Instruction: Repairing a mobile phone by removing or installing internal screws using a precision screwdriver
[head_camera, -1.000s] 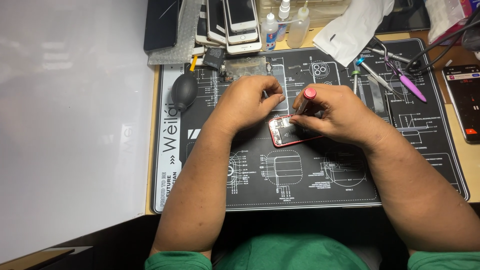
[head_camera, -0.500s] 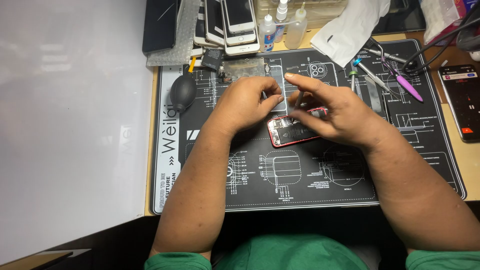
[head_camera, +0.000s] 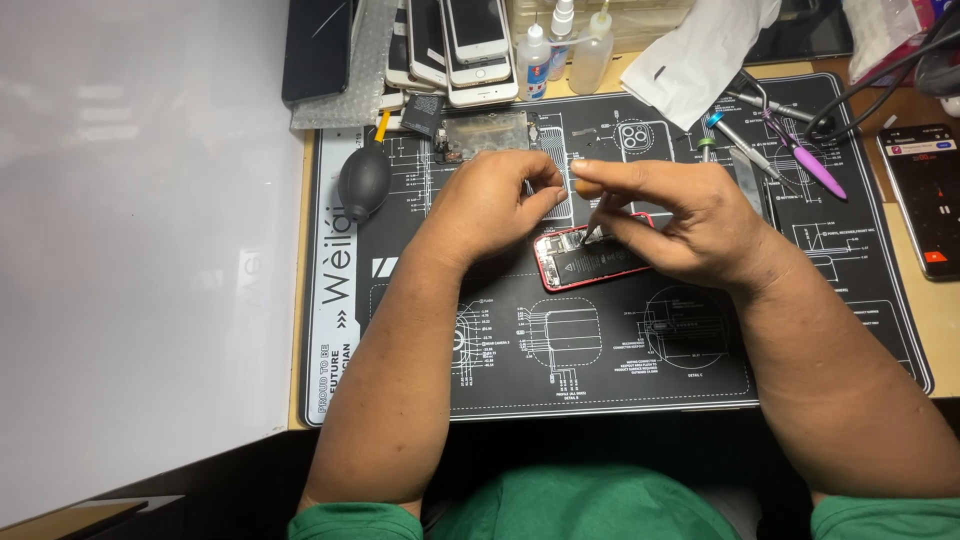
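Hands (head_camera: 600, 205) over opened red phone (head_camera: 590, 260), perhaps touching.

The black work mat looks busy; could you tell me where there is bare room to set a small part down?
Free: the mat near edge, below the red opened phone, and its left strip under the black air blower. Crowded: the far edge, with stacked phones, dropper bottles and tweezers.

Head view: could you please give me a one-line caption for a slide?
Both hands, left and right, work a thin tool over an opened red phone on a black mat.
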